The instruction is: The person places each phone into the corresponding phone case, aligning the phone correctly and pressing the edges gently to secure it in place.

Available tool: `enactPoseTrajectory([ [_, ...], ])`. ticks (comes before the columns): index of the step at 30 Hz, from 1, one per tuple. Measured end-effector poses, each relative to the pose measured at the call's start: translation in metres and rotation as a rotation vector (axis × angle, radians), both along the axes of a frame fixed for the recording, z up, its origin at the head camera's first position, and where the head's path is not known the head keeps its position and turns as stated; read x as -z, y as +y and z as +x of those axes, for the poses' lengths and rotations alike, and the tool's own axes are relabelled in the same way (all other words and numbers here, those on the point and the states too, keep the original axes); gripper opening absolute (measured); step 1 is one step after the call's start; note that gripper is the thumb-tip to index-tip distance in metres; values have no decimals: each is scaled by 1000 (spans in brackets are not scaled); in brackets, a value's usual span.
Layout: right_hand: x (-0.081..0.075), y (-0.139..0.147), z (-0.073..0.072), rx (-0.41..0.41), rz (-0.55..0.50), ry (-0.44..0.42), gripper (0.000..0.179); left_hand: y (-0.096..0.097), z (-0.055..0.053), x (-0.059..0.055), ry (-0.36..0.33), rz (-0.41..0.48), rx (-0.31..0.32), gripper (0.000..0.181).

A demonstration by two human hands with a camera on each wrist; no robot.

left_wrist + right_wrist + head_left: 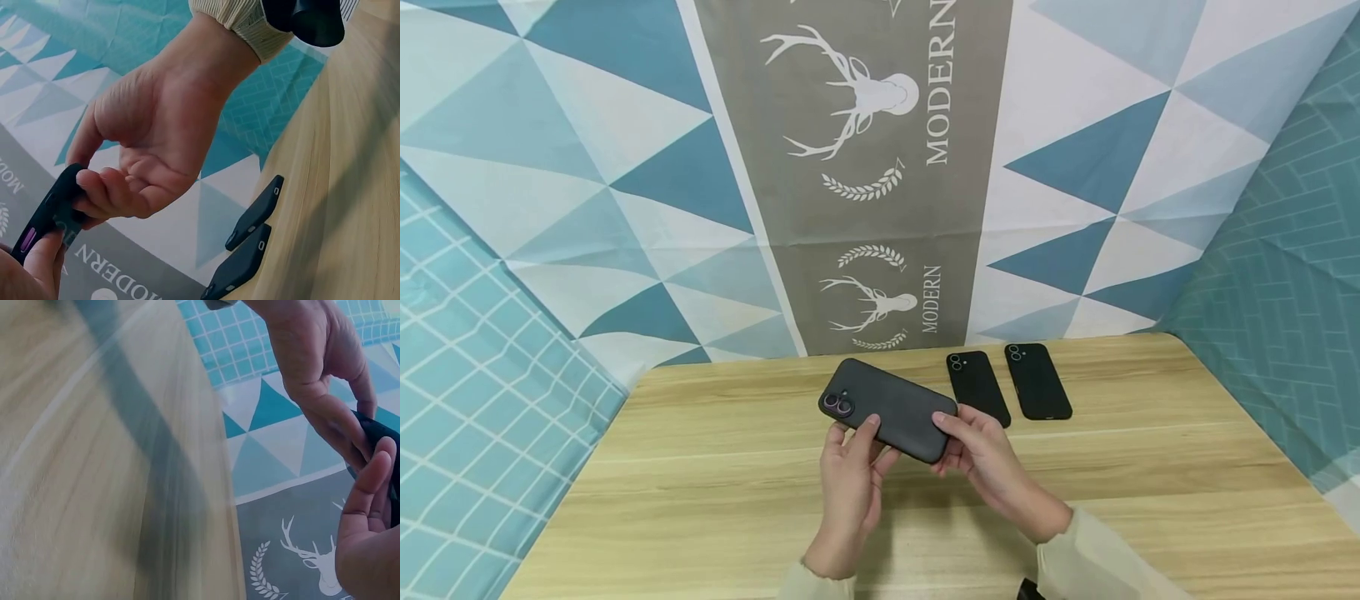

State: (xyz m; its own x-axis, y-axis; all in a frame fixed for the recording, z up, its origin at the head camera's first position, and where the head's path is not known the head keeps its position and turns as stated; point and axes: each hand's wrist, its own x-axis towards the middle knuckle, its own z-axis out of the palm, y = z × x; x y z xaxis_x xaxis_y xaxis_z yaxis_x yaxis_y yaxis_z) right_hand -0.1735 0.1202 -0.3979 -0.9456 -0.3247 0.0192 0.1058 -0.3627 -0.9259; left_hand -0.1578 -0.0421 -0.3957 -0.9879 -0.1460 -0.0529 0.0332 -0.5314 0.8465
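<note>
A phone in a matte black case (pixel 891 408) is held tilted above the table, its back and two camera lenses facing up in the head view. My left hand (pixel 850 483) grips it along the near edge by the camera end, thumb on the back. The right hand (pixel 988 467) pinches the opposite end, with its thumb on the back and fingers underneath. A purple button (pixel 28 239) shows on its side in the left wrist view. The phone's screen side is hidden in the head view.
Two black phone cases (pixel 979 387) (pixel 1037 381) lie side by side near the far edge of the wooden table (pixel 715 483), right of the held phone. Patterned cloth (pixel 880 208) hangs behind the table, with more cloth at both sides.
</note>
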Motion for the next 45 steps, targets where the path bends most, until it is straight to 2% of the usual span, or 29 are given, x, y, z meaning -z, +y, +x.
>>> enactPoseTrajectory([
  [4,0,3,-3,-42,48,5,19,-3,-2,0,-25,2,13,35],
  [10,-3,8,-9,-114,137,-81,40,-7,-2,2,-59,-19,50,31],
  [18,-4,9,-12,-92,126,-165,35,-7,-2,2,-103,-66,120,27],
  [29,-4,10,-22,-92,155,-213,30,-8,0,6,-120,-111,235,27],
  [33,-3,10,-26,-104,171,-202,33,-7,0,7,-131,-118,263,20],
  [37,-3,9,-28,-104,204,-192,36,-7,0,8,-135,-148,301,21],
  [45,0,9,-27,-99,245,-149,21,-8,0,11,-122,-205,414,33],
])
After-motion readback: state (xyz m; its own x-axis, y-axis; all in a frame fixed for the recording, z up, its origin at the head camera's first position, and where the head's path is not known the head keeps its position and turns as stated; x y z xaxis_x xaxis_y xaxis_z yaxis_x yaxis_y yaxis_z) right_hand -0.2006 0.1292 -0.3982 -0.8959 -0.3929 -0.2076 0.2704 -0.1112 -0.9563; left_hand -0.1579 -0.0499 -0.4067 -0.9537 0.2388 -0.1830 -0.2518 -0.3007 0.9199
